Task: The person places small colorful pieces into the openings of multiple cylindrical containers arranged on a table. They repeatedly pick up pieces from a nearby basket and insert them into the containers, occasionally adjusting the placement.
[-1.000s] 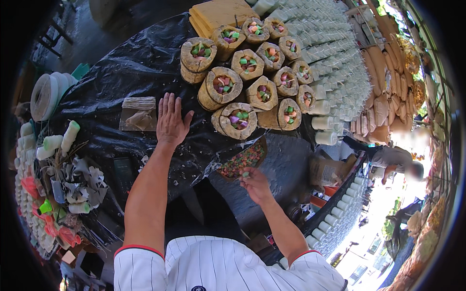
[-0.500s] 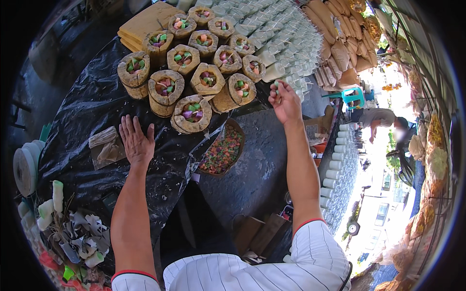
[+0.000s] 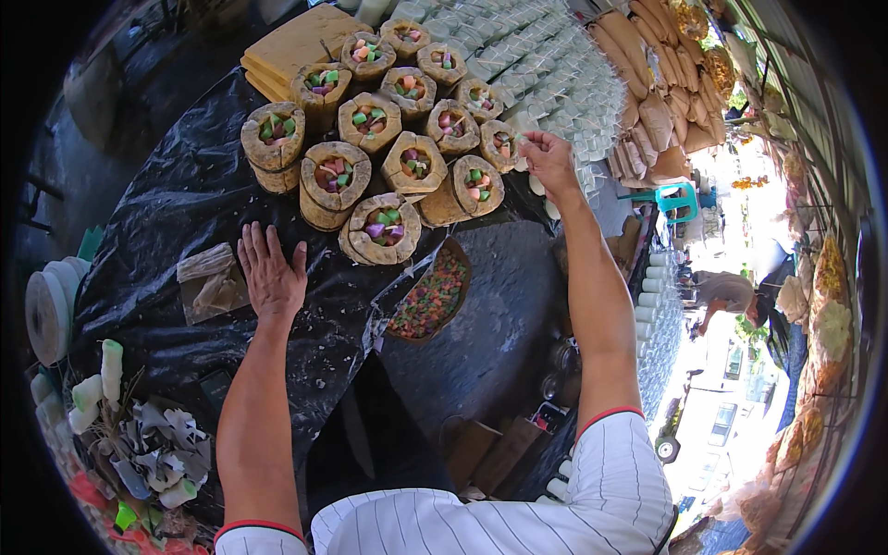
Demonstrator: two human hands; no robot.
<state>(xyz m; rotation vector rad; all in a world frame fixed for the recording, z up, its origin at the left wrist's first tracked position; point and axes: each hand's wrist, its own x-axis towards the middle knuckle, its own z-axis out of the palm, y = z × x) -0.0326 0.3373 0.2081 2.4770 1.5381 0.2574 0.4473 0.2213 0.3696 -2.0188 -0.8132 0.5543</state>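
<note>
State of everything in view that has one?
Left hand: open, palm down on black plastic sheet
Right hand: fingers curled, contents unclear
Tan molds: open-topped, holding coloured chunks
Black plastic sheet: wrinkled, spread out
Floor-side container: open, coloured chunks inside
Tan slabs: stacked

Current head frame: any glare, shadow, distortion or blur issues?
Head view: fisheye bends the roof at right; daylight there blows out, washing out a vehicle; floor at upper left sinks into shadow; black plastic sheet shows glints; left hand and tan molds look fairly sharp; right hand's fingertip detail is too small to read.
</note>
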